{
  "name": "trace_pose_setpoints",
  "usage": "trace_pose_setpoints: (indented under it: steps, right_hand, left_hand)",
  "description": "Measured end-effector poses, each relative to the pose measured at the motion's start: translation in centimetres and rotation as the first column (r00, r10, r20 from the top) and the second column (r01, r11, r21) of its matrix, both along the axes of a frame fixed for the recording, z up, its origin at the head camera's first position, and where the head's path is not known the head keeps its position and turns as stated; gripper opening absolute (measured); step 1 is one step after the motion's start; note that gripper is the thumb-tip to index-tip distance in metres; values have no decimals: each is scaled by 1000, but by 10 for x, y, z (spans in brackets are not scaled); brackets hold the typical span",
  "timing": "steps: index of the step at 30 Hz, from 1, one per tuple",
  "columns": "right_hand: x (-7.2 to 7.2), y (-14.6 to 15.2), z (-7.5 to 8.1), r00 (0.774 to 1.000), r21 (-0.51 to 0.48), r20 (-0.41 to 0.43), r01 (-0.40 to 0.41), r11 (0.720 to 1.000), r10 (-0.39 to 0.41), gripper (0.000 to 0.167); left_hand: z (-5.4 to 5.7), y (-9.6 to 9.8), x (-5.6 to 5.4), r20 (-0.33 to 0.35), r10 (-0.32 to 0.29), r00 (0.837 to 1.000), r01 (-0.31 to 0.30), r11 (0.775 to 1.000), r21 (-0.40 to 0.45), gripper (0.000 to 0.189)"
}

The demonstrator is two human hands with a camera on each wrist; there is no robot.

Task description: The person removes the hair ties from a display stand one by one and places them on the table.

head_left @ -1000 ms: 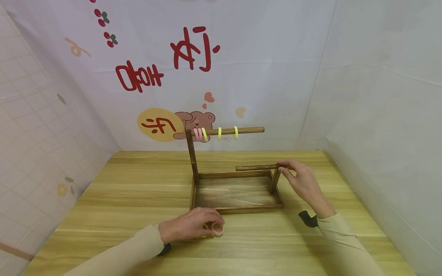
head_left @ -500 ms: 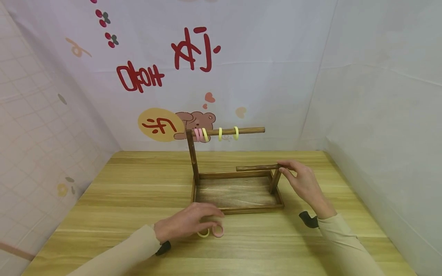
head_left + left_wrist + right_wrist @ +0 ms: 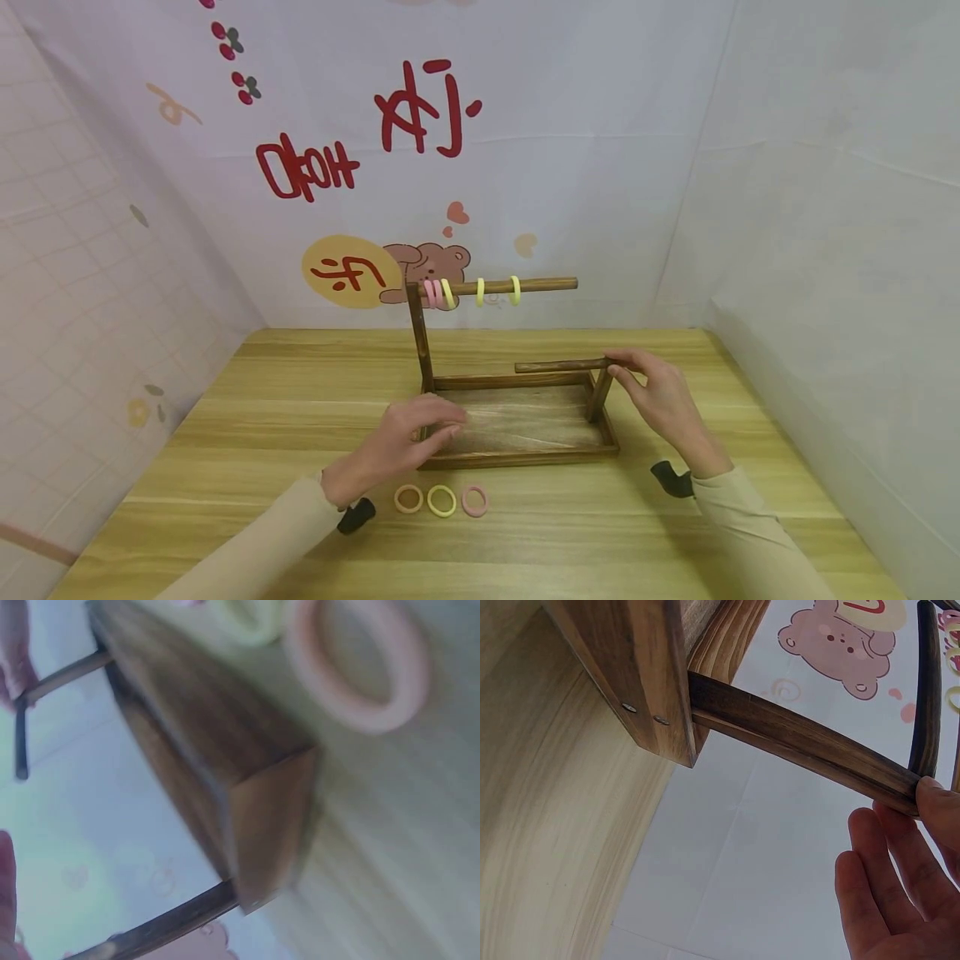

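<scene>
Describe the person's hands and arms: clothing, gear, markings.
Plain, long beige sleeves on both arms: left sleeve and right sleeve end near the wrist. Left hand and right hand are gloveless. A black piece shows by the left wrist, a bent black one by the right. No cables or markings visible.

3 rings [image 3: 442, 516] lie in a row on the table [image 3: 300, 417] before the left end of the tray [image 3: 525, 458], while 5 hanging rings [image 3: 481, 297] circle the upper bar [image 3: 547, 284] over the tray. The left hand [image 3: 397, 435] is above the tray's front left corner; the right hand [image 3: 662, 402] grips the outer end of the lower bar [image 3: 558, 365] at the tray's right. A backdrop [image 3: 585, 125] stands behind the tray.
</scene>
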State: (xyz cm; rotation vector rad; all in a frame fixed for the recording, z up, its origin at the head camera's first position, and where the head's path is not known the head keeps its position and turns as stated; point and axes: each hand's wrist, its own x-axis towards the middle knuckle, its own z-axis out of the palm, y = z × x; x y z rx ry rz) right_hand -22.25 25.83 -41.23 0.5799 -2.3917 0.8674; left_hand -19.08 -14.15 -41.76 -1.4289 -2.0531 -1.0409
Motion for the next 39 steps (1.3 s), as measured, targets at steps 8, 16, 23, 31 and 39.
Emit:
trace_pose_setpoints:
  steps: [8, 16, 23, 31, 39]
  right_hand:
    - [1, 2, -2, 1000, -5, 7, -2, 1000, 2, 25]
    - [2, 3, -4, 1000, -9, 27, 12, 1000, -12, 25]
    - [2, 5, -5, 1000, -13, 22, 13, 1000, -13, 24]
    - [1, 3, -3, 1000, -2, -23, -1, 1000, 1, 25]
    - [-2, 1, -1, 999, 23, -43, -1, 1000, 2, 25]
  left_hand:
    - [27, 0, -11, -63, 122, 991, -110, 981, 160, 25]
    - [46, 2, -28, -90, 297, 951, -261, 922, 287, 41]
    - [53, 3, -52, -117, 456, 882, -402, 858, 319, 49]
    - [54, -2, -66, -15, 590, 807, -579, 796, 175, 67]
    - [54, -12, -70, -17, 640, 769, -635, 766, 99, 60]
